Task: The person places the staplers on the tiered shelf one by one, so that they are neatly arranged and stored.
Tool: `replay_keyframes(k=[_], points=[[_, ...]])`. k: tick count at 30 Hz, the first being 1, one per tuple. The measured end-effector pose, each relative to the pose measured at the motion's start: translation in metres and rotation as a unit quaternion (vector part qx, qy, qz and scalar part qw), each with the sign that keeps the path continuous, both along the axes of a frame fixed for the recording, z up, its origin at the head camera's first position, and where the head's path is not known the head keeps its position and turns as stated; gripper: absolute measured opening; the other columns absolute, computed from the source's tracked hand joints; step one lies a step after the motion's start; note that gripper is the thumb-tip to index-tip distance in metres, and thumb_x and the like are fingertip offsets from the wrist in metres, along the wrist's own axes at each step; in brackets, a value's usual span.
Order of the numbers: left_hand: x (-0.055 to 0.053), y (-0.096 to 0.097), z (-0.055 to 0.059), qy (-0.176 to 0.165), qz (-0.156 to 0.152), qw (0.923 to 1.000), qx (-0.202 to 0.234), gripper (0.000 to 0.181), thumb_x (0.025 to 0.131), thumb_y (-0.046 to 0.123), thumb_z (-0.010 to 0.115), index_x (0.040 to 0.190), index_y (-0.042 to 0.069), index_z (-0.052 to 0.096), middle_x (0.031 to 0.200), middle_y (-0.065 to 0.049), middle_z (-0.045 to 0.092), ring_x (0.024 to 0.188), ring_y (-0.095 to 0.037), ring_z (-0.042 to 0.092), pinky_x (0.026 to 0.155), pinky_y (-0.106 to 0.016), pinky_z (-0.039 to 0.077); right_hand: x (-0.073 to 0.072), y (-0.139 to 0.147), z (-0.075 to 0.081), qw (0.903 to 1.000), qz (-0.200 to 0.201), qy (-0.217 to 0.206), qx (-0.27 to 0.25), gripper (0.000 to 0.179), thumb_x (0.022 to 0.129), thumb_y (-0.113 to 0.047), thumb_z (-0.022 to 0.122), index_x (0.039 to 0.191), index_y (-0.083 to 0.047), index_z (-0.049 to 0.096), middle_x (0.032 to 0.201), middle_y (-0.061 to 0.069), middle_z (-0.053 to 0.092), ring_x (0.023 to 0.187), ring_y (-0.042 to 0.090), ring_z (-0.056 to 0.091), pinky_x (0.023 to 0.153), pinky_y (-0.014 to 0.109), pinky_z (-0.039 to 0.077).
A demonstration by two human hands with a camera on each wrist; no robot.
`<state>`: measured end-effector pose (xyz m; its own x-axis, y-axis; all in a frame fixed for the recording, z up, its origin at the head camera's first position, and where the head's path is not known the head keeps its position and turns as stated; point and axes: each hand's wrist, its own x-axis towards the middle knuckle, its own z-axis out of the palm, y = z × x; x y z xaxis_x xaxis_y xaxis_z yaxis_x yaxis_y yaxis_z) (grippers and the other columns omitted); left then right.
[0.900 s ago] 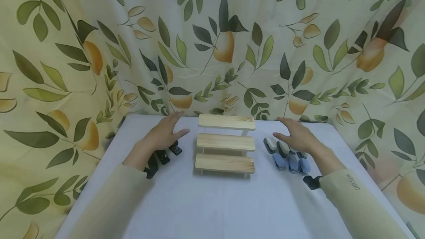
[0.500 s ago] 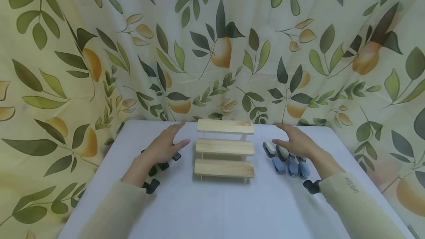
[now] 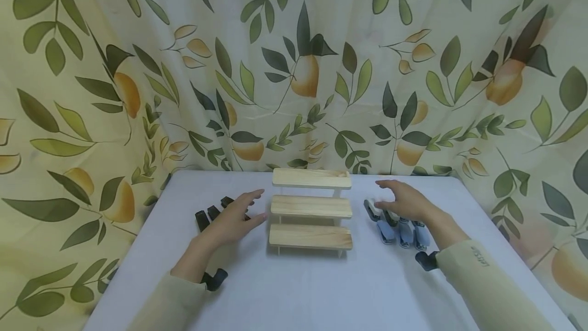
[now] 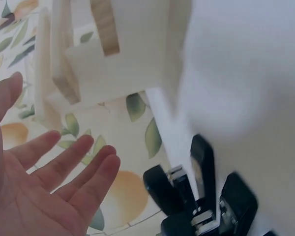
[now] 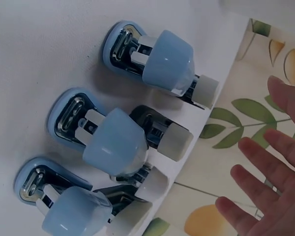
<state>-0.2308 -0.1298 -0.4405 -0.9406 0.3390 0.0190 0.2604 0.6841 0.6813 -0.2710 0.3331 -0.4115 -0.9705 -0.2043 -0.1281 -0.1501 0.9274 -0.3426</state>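
Note:
My left hand [image 3: 231, 221] hovers with loosely spread fingers beside a three-tier wooden riser [image 3: 311, 207]. Black staplers [image 3: 202, 220] lie beneath and behind that hand, which partly hides them. The left wrist view shows the palm with nothing in it, and the black staplers [image 4: 202, 162] off to its right. On the other side my right hand [image 3: 409, 201] is held over several small staplers, its fingers relaxed and holding nothing. Blue staplers [image 5: 169, 59] form the nearer row, and white ones [image 3: 372, 209] stand behind them, partly covered by the hand.
A white-covered table [image 3: 303, 290] carries everything. Behind it hangs a curtain [image 3: 294, 65] printed with leaves and fruit, close to the table's far edge. Dark wrist-camera mounts [image 3: 427, 260] stick out at the sleeves.
My left hand has moved down toward me, uncovering more of the black staplers. The right hand has shifted slightly, lowering over the white staplers. The head view has tilted up a little.

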Motion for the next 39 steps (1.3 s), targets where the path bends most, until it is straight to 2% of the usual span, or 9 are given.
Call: replay_keyframes(k=[7, 15, 22, 32, 39], points=[[0.011, 0.008, -0.011, -0.028, -0.001, 0.9993, 0.026, 0.071, 0.099, 0.055, 0.064, 0.160, 0.034, 0.036, 0.160, 0.002, 0.047, 0.143, -0.028, 0.051, 0.112, -0.057, 0.048, -0.002, 0.000, -0.008, 0.9990, -0.018, -0.041, 0.000, 0.072, 0.094, -0.034, 0.075, 0.154, -0.007, 0.046, 0.156, 0.029, 0.044, 0.144, 0.054, 0.039, 0.112, 0.075, 0.034], [0.020, 0.018, -0.020, -0.048, -0.016, 0.9970, 0.059, 0.072, 0.100, 0.053, 0.063, 0.161, 0.027, 0.036, 0.157, -0.002, 0.049, 0.137, -0.028, 0.056, 0.108, -0.053, 0.052, -0.004, 0.001, -0.016, 0.9990, -0.009, -0.044, 0.002, 0.069, 0.092, -0.030, 0.078, 0.151, -0.007, 0.050, 0.153, 0.029, 0.047, 0.140, 0.053, 0.044, 0.111, 0.074, 0.037], [0.023, 0.020, -0.032, -0.073, -0.010, 0.9920, 0.102, 0.074, 0.097, 0.050, 0.069, 0.159, 0.023, 0.039, 0.150, -0.006, 0.054, 0.131, -0.030, 0.061, 0.103, -0.050, 0.056, -0.006, 0.000, -0.021, 0.9989, 0.002, -0.047, -0.005, 0.069, 0.092, -0.029, 0.078, 0.150, -0.005, 0.051, 0.153, 0.031, 0.046, 0.139, 0.055, 0.044, 0.111, 0.074, 0.037], [0.023, 0.020, -0.047, -0.108, 0.003, 0.9841, 0.141, 0.072, 0.095, 0.049, 0.072, 0.157, 0.026, 0.041, 0.148, -0.008, 0.056, 0.131, -0.033, 0.060, 0.101, -0.052, 0.057, -0.005, -0.003, -0.022, 0.9987, 0.010, -0.049, -0.009, 0.069, 0.092, -0.029, 0.078, 0.150, -0.005, 0.050, 0.153, 0.031, 0.047, 0.138, 0.055, 0.046, 0.110, 0.074, 0.038], [0.021, 0.021, -0.053, -0.132, 0.002, 0.9761, 0.173, 0.071, 0.095, 0.046, 0.074, 0.155, 0.022, 0.044, 0.147, -0.012, 0.056, 0.132, -0.036, 0.061, 0.097, -0.045, 0.060, -0.007, -0.004, -0.024, 0.9981, 0.004, -0.062, -0.005, 0.068, 0.093, -0.027, 0.076, 0.152, -0.006, 0.049, 0.153, 0.031, 0.046, 0.132, 0.050, 0.052, 0.108, 0.072, 0.042]])
